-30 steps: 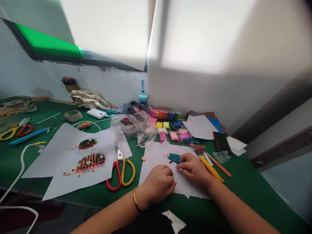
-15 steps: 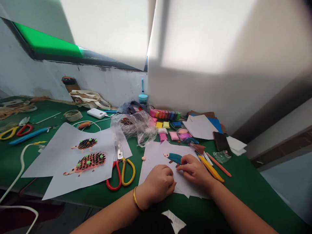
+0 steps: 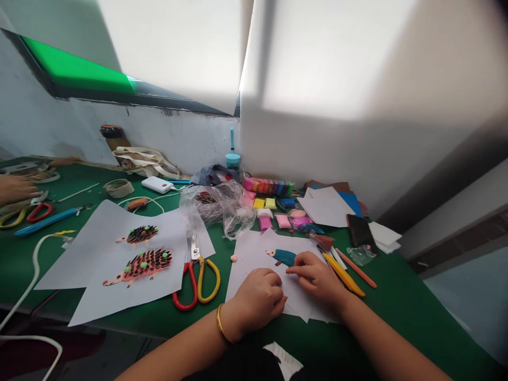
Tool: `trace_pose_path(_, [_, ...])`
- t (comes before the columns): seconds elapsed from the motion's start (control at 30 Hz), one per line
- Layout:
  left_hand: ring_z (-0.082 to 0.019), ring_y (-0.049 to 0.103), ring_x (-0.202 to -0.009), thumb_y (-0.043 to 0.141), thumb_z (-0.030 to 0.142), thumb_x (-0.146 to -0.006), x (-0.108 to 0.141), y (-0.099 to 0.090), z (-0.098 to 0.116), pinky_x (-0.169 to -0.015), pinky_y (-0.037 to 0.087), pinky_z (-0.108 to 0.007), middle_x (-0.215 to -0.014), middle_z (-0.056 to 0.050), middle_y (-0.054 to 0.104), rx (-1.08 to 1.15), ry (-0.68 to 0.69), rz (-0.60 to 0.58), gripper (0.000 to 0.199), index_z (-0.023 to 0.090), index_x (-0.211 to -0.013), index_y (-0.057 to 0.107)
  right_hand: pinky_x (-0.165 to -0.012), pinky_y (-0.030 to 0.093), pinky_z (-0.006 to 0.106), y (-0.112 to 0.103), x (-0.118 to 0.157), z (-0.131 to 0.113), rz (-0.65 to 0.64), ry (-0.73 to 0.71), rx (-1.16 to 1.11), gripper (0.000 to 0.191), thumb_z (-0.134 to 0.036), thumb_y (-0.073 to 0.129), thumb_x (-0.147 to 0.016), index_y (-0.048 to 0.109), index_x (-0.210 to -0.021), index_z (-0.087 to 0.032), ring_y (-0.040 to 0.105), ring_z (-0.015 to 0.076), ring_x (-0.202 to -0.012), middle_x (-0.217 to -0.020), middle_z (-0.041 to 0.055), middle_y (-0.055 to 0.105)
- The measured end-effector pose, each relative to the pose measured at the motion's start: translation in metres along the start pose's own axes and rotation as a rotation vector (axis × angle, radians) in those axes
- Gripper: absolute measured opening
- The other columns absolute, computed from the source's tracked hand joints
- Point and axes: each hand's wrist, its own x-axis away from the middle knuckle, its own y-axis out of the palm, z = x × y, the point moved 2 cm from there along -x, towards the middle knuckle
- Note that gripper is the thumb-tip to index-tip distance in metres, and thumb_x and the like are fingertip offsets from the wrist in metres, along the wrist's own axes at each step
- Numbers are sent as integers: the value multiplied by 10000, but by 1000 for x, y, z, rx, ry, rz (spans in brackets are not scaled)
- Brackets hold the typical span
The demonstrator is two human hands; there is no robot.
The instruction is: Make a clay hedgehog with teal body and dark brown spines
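On white paper (image 3: 254, 248) lies a small hedgehog-like clay figure (image 3: 283, 257) with a blue body, a pale pink face and a brown foot. My right hand (image 3: 319, 278) is closed over its right end, fingertips close to the lower edge of the body. Those fingers hide part of the figure and whatever they may pinch. Resting on the paper to the left, my left hand (image 3: 260, 296) is curled closed, its fingertips turned away from view. A small ball of pale pink clay (image 3: 234, 258) sits by the paper's left edge.
Red-and-yellow-handled scissors (image 3: 196, 275) lie left of my hands, beside sheets bearing two spiky hedgehog figures (image 3: 148, 263). Coloured clay packets (image 3: 283, 220) and a plastic bag (image 3: 222, 203) stand behind. A yellow cutter (image 3: 343, 274) lies right. Another person's hand (image 3: 18, 189) reaches in at far left.
Another person's hand has come in at the far left, over the scissors there. My right fingertips have shifted very slightly beside the blue figure; my left hand stays put.
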Motion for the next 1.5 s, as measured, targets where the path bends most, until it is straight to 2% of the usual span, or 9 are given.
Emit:
trace_pose_path(0.17, [-190, 579, -844, 583, 221, -857, 1, 1, -1, -793, 468, -336, -866, -57, 639, 4, 2, -6, 183, 167, -698, 657, -792, 499, 352, -2, 1, 1, 25, 14, -9, 432, -13, 520, -745, 752, -1010, -264, 574, 197, -895, -937, 57, 583])
trace_pose_path(0.57, [-192, 580, -849, 584, 218, -853, 1, 2, -1, -794, 467, -340, -857, -57, 639, -3, 1, 10, 172, 173, -711, 669, -791, 476, 368, 0, 0, -8, -39, -26, 76, 359, -61, 568, -775, 749, -986, -288, 571, 202, -889, -921, 48, 603])
trace_pose_path(0.8, [-191, 590, -840, 576, 216, -856, -1, -2, 0, -796, 481, -342, -851, -64, 645, 15, 1, 19, 164, 173, -725, 665, -775, 485, 365, -4, 3, -4, 32, -2, 62, 372, -65, 545, -785, 747, -1012, -279, 567, 205, -882, -927, 56, 596])
trace_pose_path(1.07, [-190, 589, -847, 584, 218, -855, 0, -1, 0, -805, 478, -344, -862, -60, 647, 12, -4, 20, 160, 174, -724, 665, -785, 462, 365, -2, 2, -10, -44, -14, 114, 365, -63, 569, -776, 741, -1003, -291, 556, 204, -887, -919, 48, 596])
trace_pose_path(1.27, [-193, 589, -839, 576, 218, -858, 0, 1, -1, -798, 481, -350, -849, -66, 642, 17, -3, 26, 160, 172, -736, 669, -774, 461, 355, -2, 2, -8, 3, -24, 119, 401, -69, 559, -792, 719, -1084, -293, 554, 202, -876, -934, 54, 593])
trace_pose_path(1.37, [-194, 587, -834, 574, 224, -859, 0, 1, -1, -797, 482, -352, -856, -65, 646, 20, -4, 20, 160, 171, -741, 667, -773, 452, 358, -1, 2, -7, -23, -26, 142, 405, -63, 563, -778, 723, -1066, -298, 547, 204, -873, -918, 49, 587])
trace_pose_path(1.5, [-197, 588, -854, 575, 224, -859, 0, 1, -1, -807, 480, -352, -866, -63, 647, 26, -4, 25, 157, 174, -746, 671, -771, 451, 363, -2, 3, -6, 11, 1, 143, 401, -58, 539, -786, 725, -1064, -281, 543, 209, -877, -924, 57, 580])
